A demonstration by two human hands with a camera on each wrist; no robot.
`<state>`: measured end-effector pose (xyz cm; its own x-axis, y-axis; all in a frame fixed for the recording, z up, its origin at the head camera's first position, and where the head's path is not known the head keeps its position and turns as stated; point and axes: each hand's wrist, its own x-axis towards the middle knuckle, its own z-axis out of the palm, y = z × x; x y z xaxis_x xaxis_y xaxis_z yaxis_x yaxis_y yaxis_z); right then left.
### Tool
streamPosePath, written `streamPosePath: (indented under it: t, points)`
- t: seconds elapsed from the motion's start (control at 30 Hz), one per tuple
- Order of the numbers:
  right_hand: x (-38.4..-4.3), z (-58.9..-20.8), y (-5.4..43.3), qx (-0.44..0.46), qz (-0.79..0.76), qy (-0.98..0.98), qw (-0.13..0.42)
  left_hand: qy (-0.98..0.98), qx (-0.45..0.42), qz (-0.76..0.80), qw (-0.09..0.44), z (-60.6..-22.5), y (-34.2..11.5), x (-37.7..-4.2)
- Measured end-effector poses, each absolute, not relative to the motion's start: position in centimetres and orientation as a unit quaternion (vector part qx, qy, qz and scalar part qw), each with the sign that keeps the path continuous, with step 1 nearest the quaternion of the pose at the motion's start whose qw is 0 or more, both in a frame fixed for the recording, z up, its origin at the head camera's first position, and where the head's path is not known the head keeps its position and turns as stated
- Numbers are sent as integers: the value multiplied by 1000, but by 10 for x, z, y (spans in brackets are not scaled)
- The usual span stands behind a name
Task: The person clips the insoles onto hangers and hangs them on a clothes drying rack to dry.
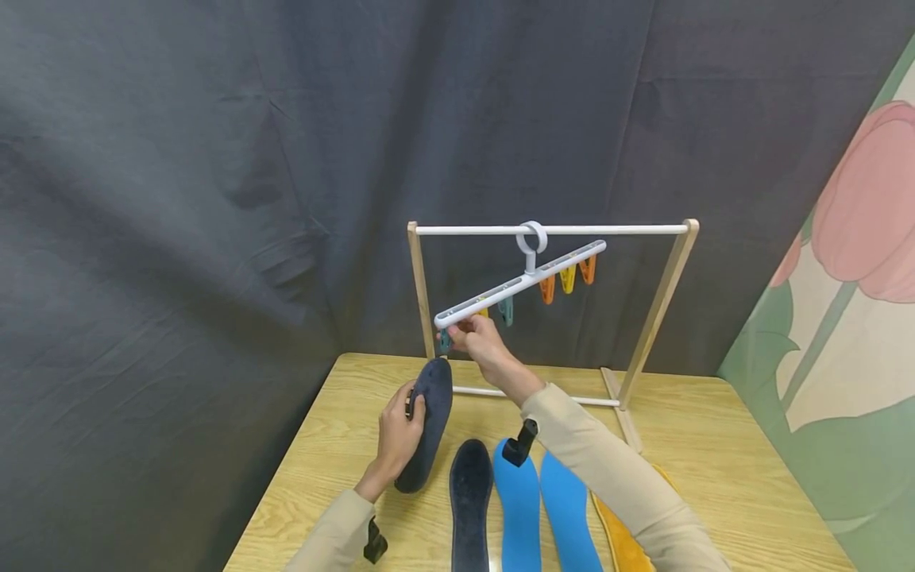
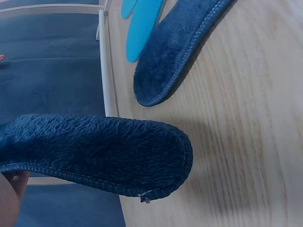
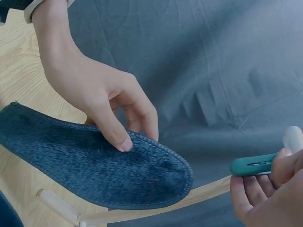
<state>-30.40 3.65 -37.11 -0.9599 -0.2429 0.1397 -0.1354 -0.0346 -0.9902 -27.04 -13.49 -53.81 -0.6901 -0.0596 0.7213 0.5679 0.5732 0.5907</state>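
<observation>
My left hand (image 1: 399, 433) grips a dark navy fleece insole (image 1: 433, 421) by its edge, thumb on the plush face. The insole is raised off the table and tilted, its upper end just below a teal clip (image 1: 445, 342). That clip hangs at the lowered left end of a white clip hanger (image 1: 525, 281). My right hand (image 1: 486, 347) pinches the teal clip between thumb and fingers. In the right wrist view, a gap separates the teal clip (image 3: 254, 165) from the insole (image 3: 109, 165). The left wrist view shows the stitched edge of the held insole (image 2: 104, 156).
The hanger hooks over the top bar (image 1: 608, 229) of a wooden rack. Other clips, such as an orange clip (image 1: 547, 290) and a yellow clip (image 1: 568, 279), hang along it. A second navy insole (image 1: 471, 500), two blue insoles (image 1: 518, 508) and an orange insole (image 1: 622, 536) lie on the table.
</observation>
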Motion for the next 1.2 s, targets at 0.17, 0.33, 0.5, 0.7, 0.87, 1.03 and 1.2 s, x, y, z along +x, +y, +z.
streamPosePath:
  t: [0.17, 0.33, 0.5, 0.7, 0.87, 1.03, 1.2]
  points:
    - [-304, -371, 36, -128, -706, 696, 32, -803, -158, -448, 359, -534, -132, -270]
    - [-305, -371, 36, -118, -708, 695, 28, -790, -165, -460, 370, -528, -129, -270]
    - [-306, -369, 36, -108, -705, 700, 27, -784, -167, -468, 372, -524, -127, -270]
    - [-305, -366, 35, -88, -699, 709, 20, -783, -167, -471, 371, -522, -125, -270]
    - [-304, -365, 35, -81, -698, 711, 18, -776, -175, -475, 377, -523, -125, -270]
    - [-304, -367, 34, -79, -701, 709, 16, -771, -179, -483, 375, -523, -124, -270]
    - [-303, -368, 35, -75, -702, 708, 20, -769, -182, -480, 380, -521, -123, -271]
